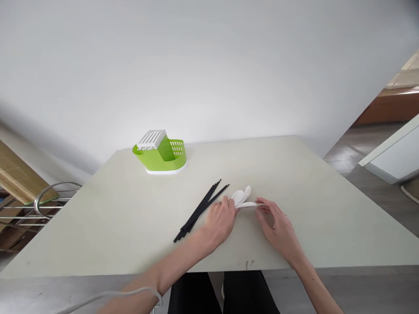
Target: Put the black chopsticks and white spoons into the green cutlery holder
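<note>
Several white spoons (238, 197) lie bunched on the table between my two hands. My left hand (220, 221) is closed at the left side of the bunch, fingers wrapped on one white spoon that stretches toward the right. At its other end, my right hand (278, 229) has thumb and fingers curled in around the spoon. Part of that spoon is hidden by the fingers. Several black chopsticks (199, 211) rest in a loose, slanting pile just left of my left hand, some crossing others.
A green cutlery holder (163, 161) with a white slotted top and white base stands at the back left of the pale table (108, 226), near the wall. A metal wire rack (42, 209) is beside the table on the left. A white cable hangs across my left forearm.
</note>
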Tool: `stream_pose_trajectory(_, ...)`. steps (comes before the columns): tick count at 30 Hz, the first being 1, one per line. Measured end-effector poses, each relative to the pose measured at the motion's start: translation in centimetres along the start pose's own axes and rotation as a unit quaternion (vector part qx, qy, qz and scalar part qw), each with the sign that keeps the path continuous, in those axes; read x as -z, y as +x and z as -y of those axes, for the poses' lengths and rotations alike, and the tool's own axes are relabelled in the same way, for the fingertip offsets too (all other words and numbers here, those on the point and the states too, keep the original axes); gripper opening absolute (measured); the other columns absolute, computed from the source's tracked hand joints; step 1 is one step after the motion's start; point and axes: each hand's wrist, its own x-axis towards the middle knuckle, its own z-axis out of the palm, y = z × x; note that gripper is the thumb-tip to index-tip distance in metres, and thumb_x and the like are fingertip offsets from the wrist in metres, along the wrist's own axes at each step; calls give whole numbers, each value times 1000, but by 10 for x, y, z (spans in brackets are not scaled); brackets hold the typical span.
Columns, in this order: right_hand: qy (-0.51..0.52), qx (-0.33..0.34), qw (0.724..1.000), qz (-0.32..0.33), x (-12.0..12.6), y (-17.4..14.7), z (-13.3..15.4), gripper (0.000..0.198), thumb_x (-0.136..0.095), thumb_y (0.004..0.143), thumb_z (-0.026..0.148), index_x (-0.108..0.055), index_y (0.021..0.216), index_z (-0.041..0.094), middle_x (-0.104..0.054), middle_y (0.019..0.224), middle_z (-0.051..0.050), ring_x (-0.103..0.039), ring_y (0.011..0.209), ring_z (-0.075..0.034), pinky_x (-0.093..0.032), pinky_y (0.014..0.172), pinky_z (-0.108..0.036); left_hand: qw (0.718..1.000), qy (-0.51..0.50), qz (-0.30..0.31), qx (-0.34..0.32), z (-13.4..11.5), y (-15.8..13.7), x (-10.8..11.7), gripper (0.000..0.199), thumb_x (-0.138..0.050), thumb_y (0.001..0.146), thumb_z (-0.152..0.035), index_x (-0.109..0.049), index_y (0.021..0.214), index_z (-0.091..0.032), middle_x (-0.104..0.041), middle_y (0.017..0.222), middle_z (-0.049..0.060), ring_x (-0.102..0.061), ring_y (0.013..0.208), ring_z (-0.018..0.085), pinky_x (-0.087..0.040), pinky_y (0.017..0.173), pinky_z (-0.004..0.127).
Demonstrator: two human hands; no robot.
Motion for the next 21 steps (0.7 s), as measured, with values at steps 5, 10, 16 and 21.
stream_pose_trajectory(5,-11,12,1000,22,2,1,3,32,-49,107,51,-66,126,32,-67,136,-6,-68,116,-24,-58,87,-35,999,28,-2,-15,-2,3,-7,18,-48,106,-17,-64,114,-12,-69,104,14,-72,84,23,-54,73,35)
stream_pose_trajectory(10,-24,29,998,41,2,2,3,31,-48,108,49,-66,129,34,-68,135,-4,-68,118,-23,-57,93,-35,999,33,10,-15,-5,3,-11,20,-45,108,-19,-63,114,-11,-67,105,14,-71,83,23,-52,69,34)
stream_pose_trajectory(16,-44,59,996,44,3,1,1,30,-47,109,45,-66,129,35,-70,131,-4,-65,123,-25,-54,99,-39,998,67,-3,-22,-7,0,-22,19,-48,108,-22,-62,115,-12,-66,107,14,-69,86,24,-51,72,35)
stream_pose_trajectory(21,-43,62,996,45,2,1,-1,30,-45,110,45,-68,126,32,-72,126,-6,-65,119,-26,-54,98,-39,997,64,-26,-29,-8,-2,-21,24,-51,108,-33,-63,113,-13,-65,107,13,-67,90,24,-51,74,36)
